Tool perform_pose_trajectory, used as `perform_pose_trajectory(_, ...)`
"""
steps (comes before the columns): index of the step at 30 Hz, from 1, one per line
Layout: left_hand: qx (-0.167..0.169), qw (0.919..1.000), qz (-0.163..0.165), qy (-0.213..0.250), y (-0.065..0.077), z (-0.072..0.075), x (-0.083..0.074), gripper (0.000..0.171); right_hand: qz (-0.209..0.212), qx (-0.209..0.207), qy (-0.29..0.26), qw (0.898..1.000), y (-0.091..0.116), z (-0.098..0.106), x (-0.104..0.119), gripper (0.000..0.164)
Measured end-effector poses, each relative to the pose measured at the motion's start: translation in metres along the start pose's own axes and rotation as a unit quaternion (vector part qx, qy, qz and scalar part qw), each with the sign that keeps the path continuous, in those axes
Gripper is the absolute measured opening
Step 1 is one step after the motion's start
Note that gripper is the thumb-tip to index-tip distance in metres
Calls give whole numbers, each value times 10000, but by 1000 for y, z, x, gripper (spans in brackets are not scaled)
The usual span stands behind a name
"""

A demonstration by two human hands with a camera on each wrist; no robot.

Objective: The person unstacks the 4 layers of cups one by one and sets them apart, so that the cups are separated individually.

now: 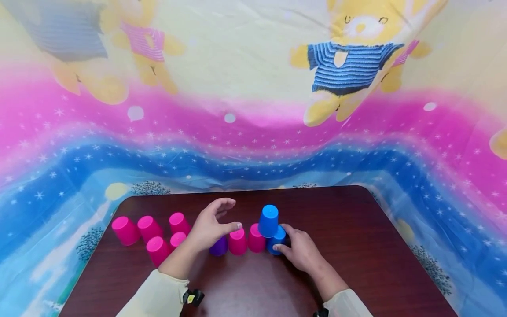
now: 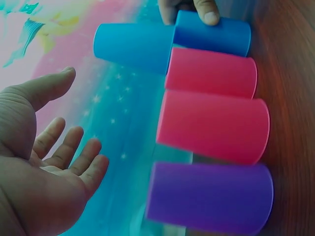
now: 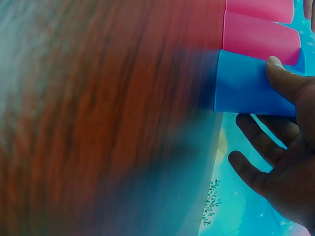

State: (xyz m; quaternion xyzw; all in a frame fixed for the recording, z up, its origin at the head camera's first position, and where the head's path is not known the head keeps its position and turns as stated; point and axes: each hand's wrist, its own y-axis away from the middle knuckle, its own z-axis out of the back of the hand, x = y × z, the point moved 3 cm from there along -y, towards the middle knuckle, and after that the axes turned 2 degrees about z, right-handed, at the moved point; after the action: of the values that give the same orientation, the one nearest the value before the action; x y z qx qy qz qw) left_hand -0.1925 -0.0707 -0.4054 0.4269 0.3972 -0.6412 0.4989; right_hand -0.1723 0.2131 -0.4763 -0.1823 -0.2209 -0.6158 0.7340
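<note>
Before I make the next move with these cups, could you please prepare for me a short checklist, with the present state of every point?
1. Upper blue cup bridges lower blue cup and neighbouring pink cup: ok.
2. Right hand is away from the lower blue cup: not ok, it grips that cup.
3. Left hand is free: ok, it holds nothing.
4. Purple cup stands mouth down, nothing on top: ok.
5. Left-side pink cups can all be counted: cannot tell, left forearm covers part of that area.

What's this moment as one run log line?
left hand: empty | right hand: fingers gripping lower blue cup | upper blue cup: atop that and adjacent pink cup
</note>
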Motion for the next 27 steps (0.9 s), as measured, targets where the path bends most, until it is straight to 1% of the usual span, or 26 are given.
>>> perform_pose_trajectory(5, 116, 9998, -4, -165, -6, -18, -1, 65, -29, -16, 14, 10000, 0, 0, 0, 73)
perform_pose_trajectory(9, 244, 9996, -37, -117, -8, -29, -2, 66, -39, -3, -18, 10000, 0, 0, 0, 72)
perform_pose_trajectory(15, 374, 9991, -181, -39, -12, -41, -3, 66, 37, -1, 5, 10000, -1, 0, 1, 72)
perform_pose_trajectory(20, 478, 9987, -163, 15, -17, -50, -3, 67, 99, 39, 13, 9999, -2, 0, 2, 71)
perform_pose_trajectory(25, 583, 9979, -267, 55, -24, -60, -6, 66, 66, 24, 15, 10000, -2, 0, 1, 70)
perform_pose_trajectory(27, 607, 9978, -254, 46, -26, -64, -7, 65, 76, 26, 18, 10000, -1, 1, 0, 70)
